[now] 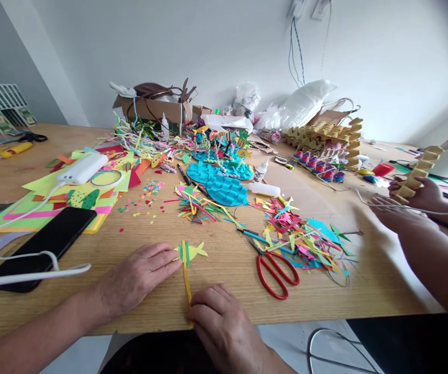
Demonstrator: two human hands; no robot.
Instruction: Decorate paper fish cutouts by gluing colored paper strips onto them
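A pale wall (224, 41) stands behind a wood table (153, 311) full of craft bits. A small yellow paper fish (194, 252) with green stripes lies flat near the front edge, its tail at 3 o'clock. Think of the fish as the middle of a clock.

The left hand (140, 270) is at 8 o'clock, flat and loose, with its fingers out straight and the tips on the fish's head end. The right hand (224, 317) is at 5 o'clock, curled, and it pinches the low end of a thin yellow strip (187, 280). The strip's top end lies across the fish.

At 3 o'clock are red scissors (260, 270), just beside a heap of scraps (282, 226). At 9 o'clock lies a black phone (52, 236). Bright paper (39, 182) is piled at 10 o'clock, with a white power bank (81, 169) on top. Tiny dots (151, 192) are at 11 o'clock. A bumpy blue shape (227, 189) is at 1 o'clock, and egg trays (317, 135) stand at 2 o'clock. Far off at 3 o'clock, another person's 2 hands (401, 213) hold a tray piece (418, 174).
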